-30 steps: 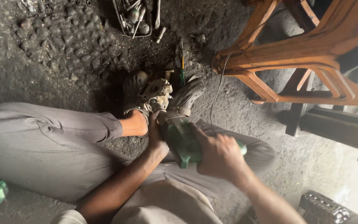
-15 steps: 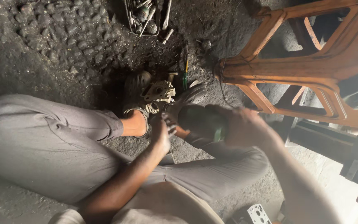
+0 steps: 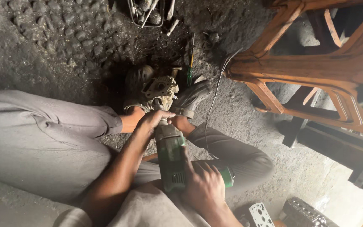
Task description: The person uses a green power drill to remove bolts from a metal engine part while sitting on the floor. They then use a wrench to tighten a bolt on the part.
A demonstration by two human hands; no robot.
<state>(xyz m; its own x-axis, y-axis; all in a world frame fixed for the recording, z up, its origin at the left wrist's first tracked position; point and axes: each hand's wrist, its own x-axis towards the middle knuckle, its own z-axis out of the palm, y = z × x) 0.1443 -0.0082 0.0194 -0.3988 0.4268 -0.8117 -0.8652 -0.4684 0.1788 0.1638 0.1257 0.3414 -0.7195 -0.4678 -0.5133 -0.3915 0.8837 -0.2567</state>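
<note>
The rough dark floor filled most of the view, and across it the person sat with legs in grey trousers spread from nine o'clock toward the centre. At two o'clock stood an orange frame of wooden or metal bars, well apart from the hands, with a thin pale cable trailing down beside it toward the right knee. Between the shod feet, just above centre, lay a greyish metal machine part with a round bore in its face, pinned by the shoes on both sides. A green power tool ran from six o'clock up to that part, its nose meeting the part's lower edge. The right hand was clenched around the tool's rear handle at five o'clock, fingers wrapped over the body. The left hand sat at the tool's front end, fingers curled over the nose where it touched the part; whether it gripped the chuck or only steadied it was perhaps not clear in the dim light. At twelve o'clock a wire basket of loose tools rested on the floor, and a green-handled screwdriver lay just beside the part at one o'clock. At five o'clock, near the edge, sat a small pale perforated metal block.
</note>
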